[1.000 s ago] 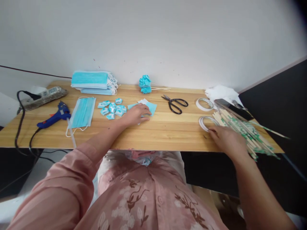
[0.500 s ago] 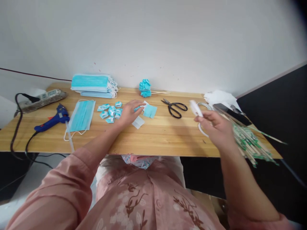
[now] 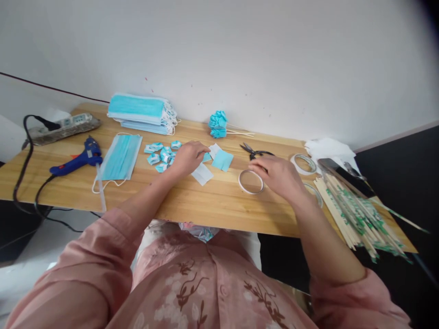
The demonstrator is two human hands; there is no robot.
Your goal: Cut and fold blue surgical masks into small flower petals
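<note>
My right hand (image 3: pixel 279 176) pinches the upper right edge of a thin white tape roll (image 3: pixel 240 183), its ring facing me just over the table. Scissors (image 3: pixel 254 151) with black handles lie right behind that hand, which partly covers them. My left hand (image 3: pixel 188 160) rests on the table with fingers closed at a small blue piece of mask fabric (image 3: pixel 206 157), mostly hidden. Beside the fingertips lie a blue square (image 3: pixel 222 160) and a white square (image 3: pixel 202 174). Several folded blue-and-white pieces (image 3: pixel 165 154) are left of my left hand.
A mask stack (image 3: pixel 137 109), a single mask (image 3: pixel 121 157), a blue glue gun (image 3: pixel 78 160) and a power strip (image 3: pixel 65 128) occupy the left. Blue fabric flowers (image 3: pixel 218 123) on sticks lie at the back. Rightward are another tape roll (image 3: pixel 303 164) and wrapped chopsticks (image 3: pixel 360 214).
My right hand has moved left with the white tape roll, from the right side to in front of the scissors. My left hand stays by the small blue piece. The view has shifted slightly.
</note>
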